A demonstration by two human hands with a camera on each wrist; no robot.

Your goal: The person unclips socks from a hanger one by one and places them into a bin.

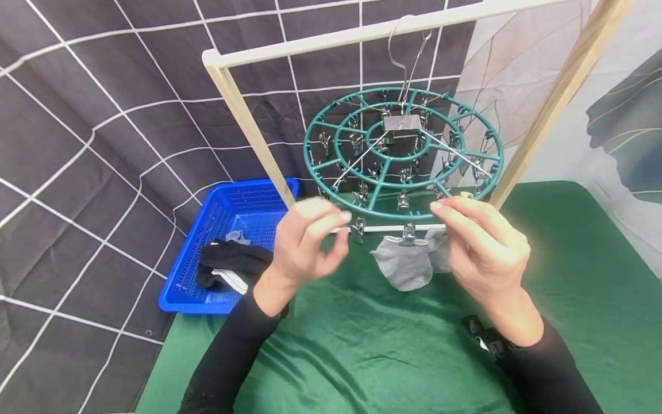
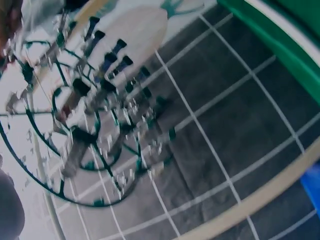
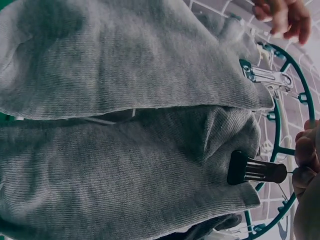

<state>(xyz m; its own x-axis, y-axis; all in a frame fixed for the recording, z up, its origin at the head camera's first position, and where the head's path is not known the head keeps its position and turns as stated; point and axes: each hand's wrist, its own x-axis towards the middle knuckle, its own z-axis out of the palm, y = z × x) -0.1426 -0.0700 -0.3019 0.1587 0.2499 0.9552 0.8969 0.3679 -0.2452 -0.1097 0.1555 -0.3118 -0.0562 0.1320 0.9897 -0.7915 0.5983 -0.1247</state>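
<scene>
A round green clip hanger hangs from a white bar by a metal hook. My right hand has its fingertips at the hanger's near right rim, and in the right wrist view its curled fingers grip the rim beside a dark clip. Two grey ribbed pieces of cloth, apparently socks, hang there: an upper one under a shiny clip and a lower one under the dark clip. My left hand, blurred, hovers left of the near rim with loosely curled fingers and nothing visible in them.
A blue plastic basket with black, white and grey clothing stands at the left. The white bar rests on two wooden posts, one post close to the left hand. Green cloth covers the table.
</scene>
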